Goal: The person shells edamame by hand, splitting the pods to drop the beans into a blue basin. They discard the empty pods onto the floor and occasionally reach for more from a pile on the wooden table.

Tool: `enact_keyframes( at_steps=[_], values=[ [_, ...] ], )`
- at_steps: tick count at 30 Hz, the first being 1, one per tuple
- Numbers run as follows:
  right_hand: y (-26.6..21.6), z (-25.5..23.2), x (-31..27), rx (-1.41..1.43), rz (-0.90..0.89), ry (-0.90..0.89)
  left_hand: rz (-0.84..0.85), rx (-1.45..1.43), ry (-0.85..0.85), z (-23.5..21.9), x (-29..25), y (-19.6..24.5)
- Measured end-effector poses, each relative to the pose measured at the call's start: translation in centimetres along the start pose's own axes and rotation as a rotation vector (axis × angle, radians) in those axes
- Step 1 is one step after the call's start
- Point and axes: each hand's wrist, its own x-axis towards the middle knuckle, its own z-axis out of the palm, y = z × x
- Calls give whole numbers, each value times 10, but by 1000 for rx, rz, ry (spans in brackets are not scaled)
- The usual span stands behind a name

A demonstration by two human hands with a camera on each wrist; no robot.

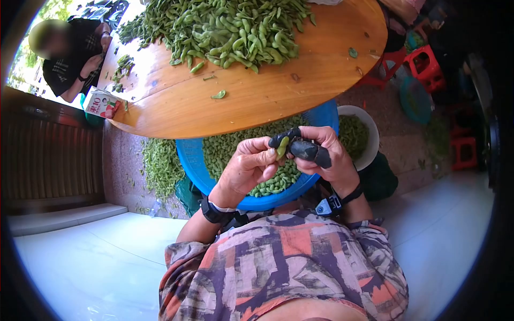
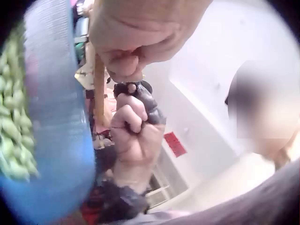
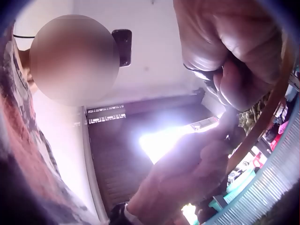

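Observation:
Above a blue basin [image 1: 188, 170] of green beans [image 1: 222, 155], both hands meet at one green soybean pod [image 1: 282, 147]. The left hand [image 1: 247, 165] pinches the pod between thumb and fingertips. From the other side, the right hand [image 1: 336, 155] holds it with curled fingers; its thumb and a finger wear black coverings [image 1: 304, 150]. In the left wrist view the right hand [image 2: 136, 133] sits right against the left hand [image 2: 145, 33], and the pod is hidden there. The right wrist view shows both hands in dim light.
A wooden table [image 1: 257, 99] bears a big heap of pods [image 1: 230, 29] and a white carton [image 1: 103, 103]. Right of the basin stands a white tub [image 1: 373, 140] with green pieces. Empty-looking husks [image 1: 160, 167] lie on the floor at left. Another person [image 1: 75, 56] sits across the table.

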Motion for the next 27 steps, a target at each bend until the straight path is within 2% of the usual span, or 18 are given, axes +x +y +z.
enact_keyframes(
  at_steps=[2,4,5,6,7,9,12,13,14,16,17,19,20,22,23,25,26,27],
  values=[
    [2,-2,-1,-1,3,-8,-7,-82,-61,-2,-1,-3],
    [4,1,-2,-4,6,-17,-24,1,47,3,-2,-1],
    [5,8,-2,-215,-26,139,-23,1,48,2,-1,-1],
    [7,13,-1,-426,-57,294,52,154,109,3,0,-2],
    [10,14,-1,-426,-57,292,126,308,171,5,1,-2],
    [18,13,1,-903,-362,339,88,282,197,11,0,-2],
    [22,11,6,-1036,-503,332,15,25,187,-6,4,-12],
    [23,9,7,-1108,-564,318,13,22,186,-12,6,-17],
    [22,6,7,-1111,-561,320,8,-51,131,-15,8,-22],
    [19,1,3,-682,-315,163,-1,-143,70,-13,6,-27],
    [17,0,1,-682,-313,164,-3,-144,70,-13,6,-27],
    [12,1,-3,-438,-35,163,-20,-81,67,-12,4,-26],
    [14,2,-2,-438,-35,162,-20,-80,67,-12,3,-24],
    [19,5,0,-831,-177,305,74,416,206,-9,2,-18],
    [21,7,2,-832,-178,302,77,415,208,-3,1,-17],
    [26,12,3,-1197,-463,383,303,587,372,12,0,-19],
    [26,11,1,-1182,-405,374,378,590,413,15,-1,-19],
    [27,12,1,-1182,-404,373,377,589,413,14,0,-19]
  ],
)
